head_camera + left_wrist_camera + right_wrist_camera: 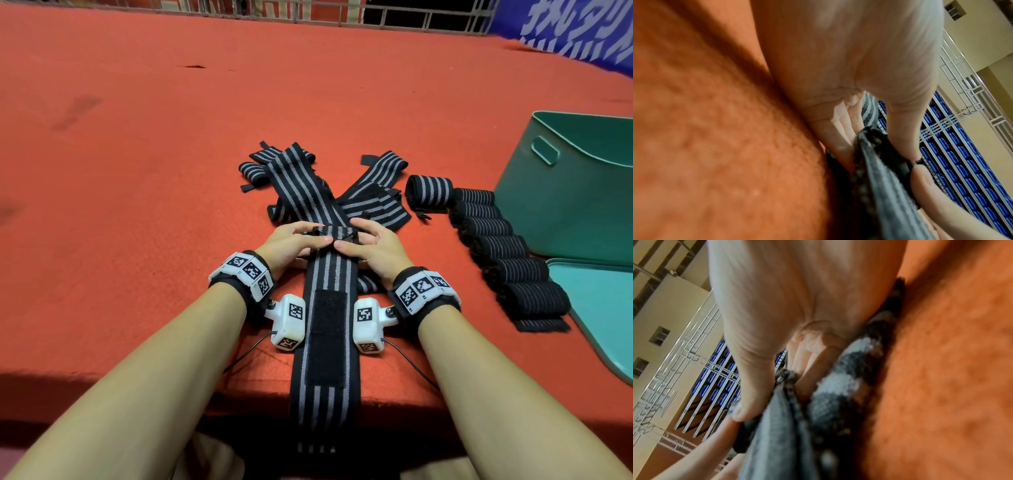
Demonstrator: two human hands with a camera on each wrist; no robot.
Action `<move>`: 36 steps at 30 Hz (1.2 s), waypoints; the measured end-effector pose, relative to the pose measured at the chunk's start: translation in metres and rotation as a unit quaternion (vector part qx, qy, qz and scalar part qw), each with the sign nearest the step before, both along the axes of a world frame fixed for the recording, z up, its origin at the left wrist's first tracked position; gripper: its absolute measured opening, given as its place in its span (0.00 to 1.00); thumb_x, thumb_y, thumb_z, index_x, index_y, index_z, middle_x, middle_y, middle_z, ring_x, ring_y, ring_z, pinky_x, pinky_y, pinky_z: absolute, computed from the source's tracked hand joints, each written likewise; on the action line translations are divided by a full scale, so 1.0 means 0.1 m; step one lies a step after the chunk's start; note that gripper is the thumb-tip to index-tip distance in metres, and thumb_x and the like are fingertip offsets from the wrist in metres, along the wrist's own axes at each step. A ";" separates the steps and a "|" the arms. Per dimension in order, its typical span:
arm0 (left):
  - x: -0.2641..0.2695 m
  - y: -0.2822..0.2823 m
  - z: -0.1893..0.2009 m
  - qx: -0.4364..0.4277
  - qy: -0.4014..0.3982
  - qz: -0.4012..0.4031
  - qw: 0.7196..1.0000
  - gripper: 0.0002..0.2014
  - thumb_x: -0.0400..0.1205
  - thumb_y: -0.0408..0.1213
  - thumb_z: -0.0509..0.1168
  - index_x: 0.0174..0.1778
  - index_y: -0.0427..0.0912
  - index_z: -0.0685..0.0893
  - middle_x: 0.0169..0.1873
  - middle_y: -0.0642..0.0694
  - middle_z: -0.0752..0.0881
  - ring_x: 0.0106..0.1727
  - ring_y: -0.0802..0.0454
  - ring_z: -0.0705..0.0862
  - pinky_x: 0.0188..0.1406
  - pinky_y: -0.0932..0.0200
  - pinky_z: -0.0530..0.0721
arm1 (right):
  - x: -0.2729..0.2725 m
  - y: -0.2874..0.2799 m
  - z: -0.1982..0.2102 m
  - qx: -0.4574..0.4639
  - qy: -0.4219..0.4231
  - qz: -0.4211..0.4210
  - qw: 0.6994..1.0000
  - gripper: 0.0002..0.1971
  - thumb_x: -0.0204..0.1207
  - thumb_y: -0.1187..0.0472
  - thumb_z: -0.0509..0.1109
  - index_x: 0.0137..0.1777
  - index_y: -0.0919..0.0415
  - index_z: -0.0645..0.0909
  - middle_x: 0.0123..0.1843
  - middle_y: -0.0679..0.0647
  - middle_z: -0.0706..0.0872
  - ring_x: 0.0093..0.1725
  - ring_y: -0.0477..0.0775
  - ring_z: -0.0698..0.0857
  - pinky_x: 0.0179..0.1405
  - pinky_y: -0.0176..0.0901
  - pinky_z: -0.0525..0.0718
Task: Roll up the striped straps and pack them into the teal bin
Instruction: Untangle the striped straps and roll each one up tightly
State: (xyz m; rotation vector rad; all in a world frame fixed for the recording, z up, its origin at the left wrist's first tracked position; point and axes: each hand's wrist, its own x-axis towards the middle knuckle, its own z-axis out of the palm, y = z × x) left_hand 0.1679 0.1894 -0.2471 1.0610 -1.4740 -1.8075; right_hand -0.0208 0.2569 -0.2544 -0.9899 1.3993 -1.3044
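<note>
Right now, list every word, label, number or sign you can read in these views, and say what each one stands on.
No text can be read.
Blue banner: large white characters, cut off by the frame edge and slanted, not legible.
Wristbands on the left hand and right hand: black-and-white square marker patterns only, no letters or numbers.
Striped strap, rolled straps, teal bin: no label or brand shows.
Both wrist views: no print visible.

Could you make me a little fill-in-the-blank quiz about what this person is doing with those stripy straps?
1. Both hands, left and right, grip the far end of one ____ strap.
2. The bin standing on the person's right is ____ in colour.
3. The finished rolls lie in a row on the ____ table, beside the bin.

Missing words: striped; teal; red
</note>
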 end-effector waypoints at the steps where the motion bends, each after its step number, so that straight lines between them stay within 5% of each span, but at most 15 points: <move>1: -0.01 0.01 0.02 0.004 -0.007 -0.010 1.000 0.16 0.81 0.38 0.76 0.63 0.39 0.87 0.54 0.44 0.93 0.53 0.48 0.93 0.50 0.52 0.90 | 0.00 -0.01 0.00 -0.003 -0.012 -0.010 1.000 0.34 0.70 0.68 0.85 0.75 0.59 0.77 0.62 0.58 0.91 0.61 0.56 0.92 0.63 0.54 0.90; 6: -0.04 0.08 0.12 0.003 -0.044 -0.038 0.998 0.07 0.84 0.42 0.73 0.50 0.42 0.87 0.39 0.49 0.92 0.40 0.54 0.91 0.35 0.60 0.88 | -0.02 0.02 0.00 -0.019 -0.044 -0.029 0.998 0.27 0.73 0.72 0.81 0.71 0.63 0.81 0.61 0.60 0.92 0.61 0.59 0.92 0.61 0.54 0.91; 12: -0.03 0.09 0.11 -0.003 -0.038 -0.031 0.999 0.01 0.86 0.32 0.69 0.50 0.41 0.83 0.38 0.50 0.92 0.36 0.56 0.91 0.29 0.62 0.88 | -0.02 0.01 0.04 0.004 -0.017 -0.012 1.000 0.33 0.69 0.73 0.84 0.72 0.57 0.78 0.60 0.57 0.93 0.59 0.56 0.92 0.55 0.47 0.90; 16: -0.04 0.09 0.10 -0.007 -0.037 -0.020 0.999 0.02 0.86 0.31 0.69 0.53 0.40 0.83 0.36 0.49 0.91 0.32 0.56 0.90 0.26 0.63 0.85 | -0.02 0.02 0.03 0.001 -0.003 -0.001 1.000 0.25 0.70 0.77 0.81 0.66 0.61 0.85 0.58 0.57 0.94 0.59 0.57 0.92 0.57 0.52 0.90; 18: -0.05 0.10 0.14 0.018 -0.028 -0.028 0.999 0.03 0.87 0.36 0.67 0.52 0.41 0.83 0.31 0.50 0.89 0.28 0.56 0.87 0.25 0.64 0.83 | -0.01 0.02 0.01 -0.018 0.011 -0.014 1.000 0.24 0.68 0.79 0.81 0.61 0.58 0.89 0.57 0.58 0.94 0.61 0.58 0.92 0.61 0.54 0.90; 22: -0.04 0.08 0.19 0.049 -0.033 -0.060 0.996 0.23 0.85 0.64 0.60 0.53 0.45 0.81 0.31 0.51 0.83 0.28 0.55 0.81 0.26 0.62 0.83 | -0.02 0.00 -0.03 -0.023 0.015 -0.015 0.999 0.25 0.65 0.80 0.82 0.57 0.53 0.92 0.57 0.56 0.94 0.61 0.58 0.92 0.64 0.58 0.89; 24: -0.04 0.08 0.18 0.042 -0.044 -0.072 0.996 0.28 0.85 0.68 0.55 0.56 0.44 0.82 0.28 0.54 0.83 0.27 0.58 0.82 0.27 0.62 0.83 | -0.02 0.00 -0.03 -0.020 0.014 -0.010 1.000 0.25 0.65 0.80 0.82 0.57 0.53 0.92 0.57 0.56 0.94 0.62 0.58 0.91 0.65 0.58 0.89; 27: -0.04 0.06 0.16 0.042 -0.048 -0.070 0.996 0.23 0.88 0.61 0.57 0.56 0.45 0.85 0.36 0.51 0.87 0.33 0.56 0.85 0.32 0.61 0.86 | -0.02 0.00 -0.02 -0.015 0.002 -0.010 1.000 0.24 0.68 0.79 0.81 0.63 0.59 0.89 0.57 0.57 0.94 0.61 0.59 0.92 0.61 0.55 0.90; 30: 0.01 0.03 0.15 0.070 -0.019 -0.065 0.995 0.14 0.88 0.42 0.59 0.58 0.41 0.88 0.46 0.47 0.88 0.40 0.53 0.88 0.38 0.59 0.89 | -0.03 -0.02 -0.04 -0.010 -0.019 -0.027 0.999 0.25 0.72 0.74 0.81 0.69 0.63 0.83 0.58 0.59 0.94 0.59 0.62 0.93 0.59 0.59 0.91; 33: 0.01 0.04 0.11 0.049 -0.033 -0.063 0.996 0.17 0.87 0.25 0.56 0.66 0.34 0.86 0.39 0.49 0.91 0.31 0.60 0.89 0.34 0.62 0.90 | -0.03 -0.02 -0.05 -0.010 -0.015 -0.026 1.000 0.25 0.75 0.72 0.80 0.71 0.64 0.81 0.60 0.59 0.93 0.59 0.61 0.92 0.62 0.61 0.90; 36: 0.00 0.05 0.09 0.016 -0.054 -0.048 0.997 0.16 0.87 0.22 0.59 0.62 0.37 0.88 0.48 0.45 0.93 0.37 0.57 0.92 0.29 0.65 0.87 | -0.03 -0.01 -0.05 -0.017 -0.019 -0.021 0.999 0.22 0.77 0.73 0.78 0.70 0.65 0.81 0.60 0.61 0.92 0.60 0.61 0.92 0.64 0.59 0.89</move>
